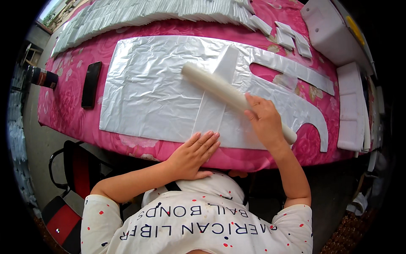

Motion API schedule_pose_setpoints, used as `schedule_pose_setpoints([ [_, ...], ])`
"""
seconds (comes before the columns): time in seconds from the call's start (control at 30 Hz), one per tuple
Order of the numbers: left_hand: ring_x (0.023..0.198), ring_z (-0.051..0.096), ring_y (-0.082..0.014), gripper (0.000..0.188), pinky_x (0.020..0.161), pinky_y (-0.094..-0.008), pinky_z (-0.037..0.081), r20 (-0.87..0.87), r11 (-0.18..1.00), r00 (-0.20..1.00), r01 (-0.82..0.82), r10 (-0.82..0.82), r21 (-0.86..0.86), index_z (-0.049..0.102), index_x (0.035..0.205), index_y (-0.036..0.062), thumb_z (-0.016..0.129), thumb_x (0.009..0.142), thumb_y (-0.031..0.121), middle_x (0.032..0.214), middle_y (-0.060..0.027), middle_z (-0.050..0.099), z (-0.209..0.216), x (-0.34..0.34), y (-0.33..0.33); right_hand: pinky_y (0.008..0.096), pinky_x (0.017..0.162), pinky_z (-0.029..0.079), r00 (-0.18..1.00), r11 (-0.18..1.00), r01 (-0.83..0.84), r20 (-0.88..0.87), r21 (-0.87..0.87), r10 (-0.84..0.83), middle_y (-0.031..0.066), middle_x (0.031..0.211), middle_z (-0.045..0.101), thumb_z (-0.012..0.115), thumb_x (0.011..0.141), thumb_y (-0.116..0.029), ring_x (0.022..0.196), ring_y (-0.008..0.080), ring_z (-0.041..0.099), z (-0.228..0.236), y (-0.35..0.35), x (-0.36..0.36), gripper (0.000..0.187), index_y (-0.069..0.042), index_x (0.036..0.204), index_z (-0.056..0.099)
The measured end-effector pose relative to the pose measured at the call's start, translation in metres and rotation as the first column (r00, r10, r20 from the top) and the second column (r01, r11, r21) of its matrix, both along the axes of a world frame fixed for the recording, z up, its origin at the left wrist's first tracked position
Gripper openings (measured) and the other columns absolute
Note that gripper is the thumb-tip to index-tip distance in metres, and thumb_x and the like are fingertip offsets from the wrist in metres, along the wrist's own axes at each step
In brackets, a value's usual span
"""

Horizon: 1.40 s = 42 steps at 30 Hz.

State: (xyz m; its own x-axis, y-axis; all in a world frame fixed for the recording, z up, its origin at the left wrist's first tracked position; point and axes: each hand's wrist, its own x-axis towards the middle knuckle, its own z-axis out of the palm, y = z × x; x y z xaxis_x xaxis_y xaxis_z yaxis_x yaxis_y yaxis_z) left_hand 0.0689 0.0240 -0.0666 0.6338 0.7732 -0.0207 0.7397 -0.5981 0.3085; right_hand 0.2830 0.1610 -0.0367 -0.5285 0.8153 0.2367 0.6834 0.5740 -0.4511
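A thin, shiny white plastic apron lies spread on the table, its cut-out openings and strap-like ends toward the right. Across its middle runs a folded plastic strip. My right hand is closed round a pale, smooth rod, which slants over the apron from upper left to lower right. The rod's outline is slightly blurred. Flat on the near edge of the apron, at the lower end of the strip, rests my left hand, fingers stretched out and holding nothing.
A pink flowered cloth covers the table. Stacked folded white packets line the far side, with several loose packets at far right. A black phone and dark cup stand left. White foam boxes border the right edge.
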Motion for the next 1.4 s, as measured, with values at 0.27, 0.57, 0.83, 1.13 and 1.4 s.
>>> schedule_pose_setpoints([
  [0.27, 0.137, 0.019, -0.0265, 0.083, 0.111, -0.0395, 0.015, 0.104, 0.979, 0.980, 0.180, -0.171, -0.090, 0.027, 0.138, 0.0001, 0.059, 0.075, 0.043, 0.146, -0.0153, 0.022, 0.006, -0.030, 0.026, 0.0376, 0.087, 0.041, 0.953, 0.950, 0.301, 0.003, 0.082, -0.303, 0.0128, 0.107, 0.059, 0.060, 0.082, -0.015, 0.097, 0.0309, 0.053, 0.004, 0.038, 0.080, 0.041, -0.009, 0.122, 0.054],
  [0.57, 0.131, 0.031, -0.0288, 0.056, 0.107, -0.0440, 0.024, 0.011, 0.990, 1.000, 0.005, -0.007, 0.140, 0.037, 0.134, 0.0074, 0.047, 0.081, 0.018, 0.140, -0.0155, 0.034, -0.014, 0.008, -0.010, 0.0378, 0.089, 0.040, 0.959, 0.959, -0.284, -0.014, -0.013, 0.284, 0.0081, 0.108, 0.060, 0.065, 0.069, -0.003, 0.099, 0.0272, 0.053, 0.009, -0.024, -0.013, 0.046, -0.009, 0.114, 0.059],
  [0.83, 0.132, 0.029, -0.0266, 0.052, 0.106, -0.0425, 0.027, 0.034, 0.986, 0.992, 0.113, -0.118, 0.125, 0.039, 0.132, 0.0053, 0.047, 0.082, 0.018, 0.142, -0.0150, 0.032, -0.011, -0.002, -0.006, 0.0365, 0.093, 0.038, 0.984, 0.966, -0.164, -0.031, 0.201, 0.173, 0.0048, 0.108, 0.061, 0.065, 0.072, -0.006, 0.102, 0.0250, 0.053, -0.015, 0.102, -0.054, 0.043, -0.013, 0.114, 0.060],
  [1.13, 0.124, 0.041, -0.0260, 0.042, 0.104, -0.0385, 0.034, 0.254, 0.980, 0.946, 0.188, -0.200, 0.071, 0.049, 0.121, -0.0003, 0.052, 0.081, 0.013, 0.132, -0.0146, 0.044, -0.005, -0.033, 0.004, 0.0379, 0.100, 0.035, 0.844, 0.820, -0.537, -0.109, -0.197, 0.526, 0.0119, 0.127, 0.048, 0.050, 0.061, 0.009, 0.120, 0.0314, 0.041, -0.014, 0.031, -0.037, 0.059, -0.005, 0.119, 0.054],
  [1.4, 0.118, 0.046, -0.0307, 0.059, 0.099, -0.0410, 0.037, 0.322, 0.996, 0.947, -0.036, 0.009, 0.077, 0.045, 0.125, -0.0002, 0.059, 0.071, 0.020, 0.125, -0.0157, 0.050, 0.007, -0.030, 0.022, 0.0358, 0.093, 0.043, 0.910, 0.910, -0.414, -0.031, 0.005, 0.414, 0.0097, 0.120, 0.054, 0.059, 0.063, 0.003, 0.111, 0.0279, 0.050, -0.022, -0.045, -0.036, 0.044, -0.004, 0.106, 0.061],
])
